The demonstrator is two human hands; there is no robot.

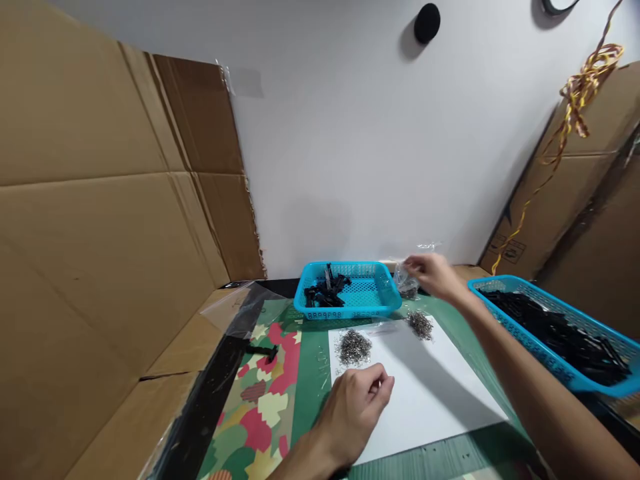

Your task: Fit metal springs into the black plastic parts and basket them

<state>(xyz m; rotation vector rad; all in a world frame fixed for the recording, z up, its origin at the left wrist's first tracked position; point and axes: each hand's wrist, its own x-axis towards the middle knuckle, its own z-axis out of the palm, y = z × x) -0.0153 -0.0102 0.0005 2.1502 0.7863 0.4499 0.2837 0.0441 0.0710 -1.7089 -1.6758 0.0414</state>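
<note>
My right hand reaches to the back, its fingers closed on a clear plastic bag with small dark pieces at its bottom. My left hand rests curled over the left edge of a white sheet; whether its fingers hold anything is hidden. Just beyond it lies a pile of small metal parts. A second, smaller pile sits at the sheet's back right. Behind the sheet, a blue basket holds several black plastic pieces on its left side.
Another blue basket, full of black pieces, stands at the right. One black piece lies on the patterned cloth at the left, near an empty clear bag. Cardboard panels flank both sides, with a white wall behind.
</note>
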